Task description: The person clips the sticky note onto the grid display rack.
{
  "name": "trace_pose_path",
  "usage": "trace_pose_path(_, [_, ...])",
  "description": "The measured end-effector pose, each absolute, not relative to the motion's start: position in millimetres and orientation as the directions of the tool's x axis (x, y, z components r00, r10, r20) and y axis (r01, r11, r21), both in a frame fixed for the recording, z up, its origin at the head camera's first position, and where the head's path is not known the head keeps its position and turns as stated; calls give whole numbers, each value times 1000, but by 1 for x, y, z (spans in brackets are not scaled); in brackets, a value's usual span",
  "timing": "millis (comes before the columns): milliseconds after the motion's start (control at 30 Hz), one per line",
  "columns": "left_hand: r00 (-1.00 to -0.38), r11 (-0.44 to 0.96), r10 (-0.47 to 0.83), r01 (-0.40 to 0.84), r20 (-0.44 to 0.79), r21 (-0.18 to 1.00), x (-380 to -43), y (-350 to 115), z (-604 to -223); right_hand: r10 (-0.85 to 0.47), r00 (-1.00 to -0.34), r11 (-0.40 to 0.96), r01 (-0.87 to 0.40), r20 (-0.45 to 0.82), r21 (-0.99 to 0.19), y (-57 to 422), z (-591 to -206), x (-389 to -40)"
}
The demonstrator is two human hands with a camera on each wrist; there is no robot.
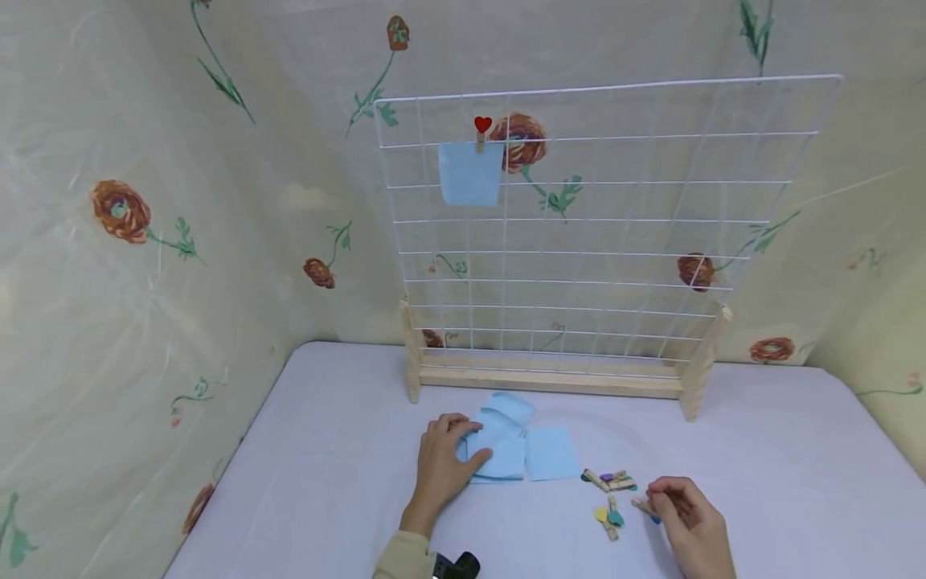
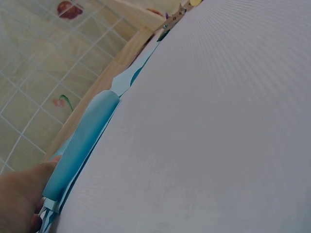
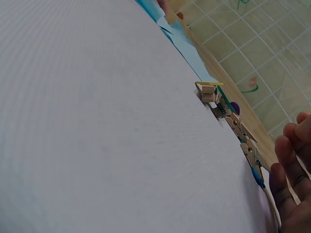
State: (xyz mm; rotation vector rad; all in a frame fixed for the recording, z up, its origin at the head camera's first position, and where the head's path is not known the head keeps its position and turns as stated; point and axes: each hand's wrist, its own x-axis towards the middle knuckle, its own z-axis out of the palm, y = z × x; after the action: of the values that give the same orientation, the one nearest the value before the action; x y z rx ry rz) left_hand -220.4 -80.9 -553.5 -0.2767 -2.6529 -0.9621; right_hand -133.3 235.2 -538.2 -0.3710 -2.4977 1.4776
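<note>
My left hand (image 1: 441,462) grips light blue paper sheets (image 1: 497,458) at their left edge, thumb and fingers on either side. In the left wrist view the sheet (image 2: 85,141) bows upward beside the hand; some fingertips are hidden behind it. Another blue square (image 1: 551,454) lies just right of the pile. My right hand (image 1: 690,523) hovers with loosely bent fingers right beside a small wooden clothespin (image 1: 642,507) with a blue end. In the right wrist view this clothespin (image 3: 252,158) lies beyond the fingertips, with a narrow gap between them.
Several more small clothespins (image 1: 610,482) with coloured decorations lie left of the right hand. Behind, a white wire grid (image 1: 593,252) stands in a wooden base (image 1: 550,382). A heart-topped clothespin (image 1: 481,137) holds a blue square (image 1: 470,177) on its upper left.
</note>
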Motion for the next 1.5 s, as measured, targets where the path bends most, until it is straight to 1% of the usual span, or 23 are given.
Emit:
trace_pose_path(167, [-935, 751, 73, 281, 347, 598, -221, -81, -553, 317, -946, 472, 96, 66, -876, 235, -537, -133])
trace_pose_path(400, [-943, 712, 44, 261, 329, 651, -222, -81, -553, 330, -944, 476, 148, 20, -867, 234, -537, -133])
trace_pose_path(633, [-950, 578, -35, 234, 310, 782, -222, -81, -553, 323, -945, 489, 121, 50, -864, 235, -535, -132])
trace_pose_path(767, [-953, 515, -81, 212, 293, 831, -222, -82, -552, 316, -947, 486, 112, 54, -867, 235, -535, -131])
trace_pose_path(900, [-943, 498, -108, 223, 315, 838, -225, -84, -554, 313, -948, 476, 102, 60, -874, 234, -536, -132])
trace_pose_path(1033, [-930, 481, -99, 267, 354, 835, -227, -85, -556, 313, -948, 475, 95, 66, -875, 233, -536, -133])
trace_pose_path(1133, [-932, 462, -85, 277, 353, 843, -227, -85, -556, 317, -947, 478, 105, 60, -872, 234, -537, -133])
trace_pose_path(1333, [-946, 447, -77, 249, 314, 859, -227, -86, -557, 316, -948, 485, 116, 50, -867, 235, -538, -133])
trace_pose_path(1500, [-961, 432, -84, 203, 263, 879, -227, -86, -558, 315, -948, 492, 134, 33, -860, 235, -538, -133])
